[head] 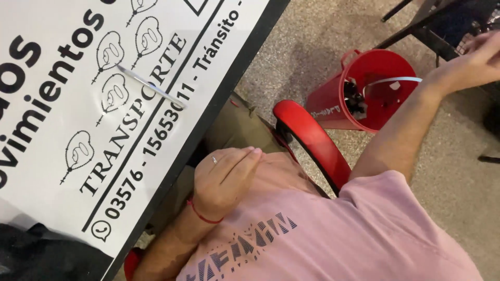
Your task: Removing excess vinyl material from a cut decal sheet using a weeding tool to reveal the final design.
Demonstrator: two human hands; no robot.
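At the left of the frame the worktop (41,171) was covered by a white printed sheet, and a thin silver tool (151,86) lay on it, apart from both hands. In the lower middle, the left hand (226,177) rested on the pink shirt (364,234), fingers loose and a bit curled, its grip holding nothing. A ring and a red string showed on it. Just right of it curved a red chair arm (312,140).

Farther right a red bucket (328,101) stood on the floor, with a thin white strip (390,80) bent across its mouth and dark bits inside. The strip looked light and bendy, best pinched near one end. The bucket looked stiff and easy to lift by its rim.

The right arm stretched out straight over the bucket to the upper right. The right hand (476,60) was cut off by the edge, so I could not tell its grip.
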